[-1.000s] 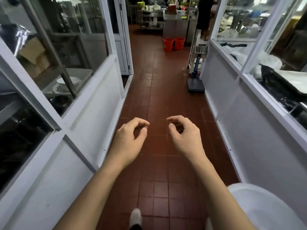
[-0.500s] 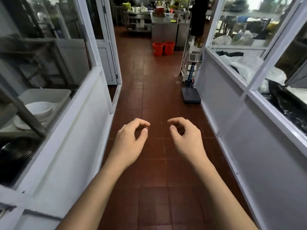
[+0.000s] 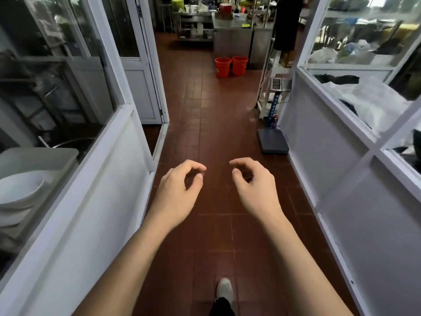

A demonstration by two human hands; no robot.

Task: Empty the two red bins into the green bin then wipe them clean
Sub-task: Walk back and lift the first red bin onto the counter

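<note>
A commercial kitchen's back corridor is shown. A floor (image 3: 205, 115) of red-brown tiles is flanked by white partitions (image 3: 341, 144) with glass panes. Stacked white bowls (image 3: 18, 190) are seen behind the left glass, filled bags (image 3: 364, 96) behind the right. A platform scale (image 3: 272, 142) is set by the right wall. Steel desks (image 3: 232, 37) crowded with containers are seen at the far end, two red bins (image 3: 230, 66) before them.

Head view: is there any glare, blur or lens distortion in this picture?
Head view: the white frames bow outward, a wide-angle effect; the glass panes carry reflections; the two red bins and both hands, left and right, look sharp; the far counter is dim.
</note>
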